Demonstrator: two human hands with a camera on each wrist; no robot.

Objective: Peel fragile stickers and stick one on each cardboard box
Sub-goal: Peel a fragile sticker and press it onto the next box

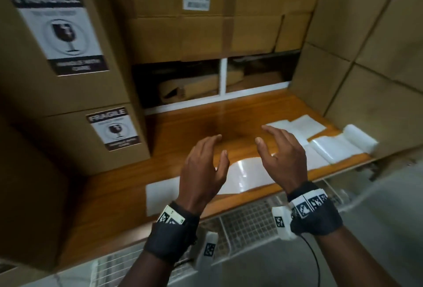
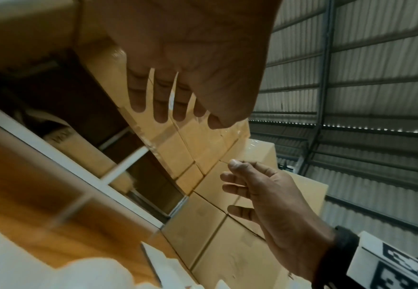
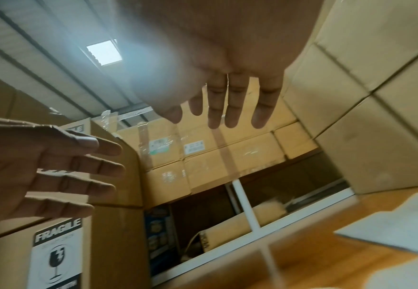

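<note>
Hovering over glossy white backing sheets (image 1: 240, 172), both hands spread empty.

Dim warm light, motion blur, edge distortion

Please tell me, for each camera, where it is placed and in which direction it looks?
Head: on the head, looking down at wooden counter; both hands, left hand, right hand.
Left wrist: under left palm, looking along fingers toward stacked boxes; right hand too.
Right wrist: under right palm, toward fragile sticker; left hand too.
Shared: all show both open hands.
</note>
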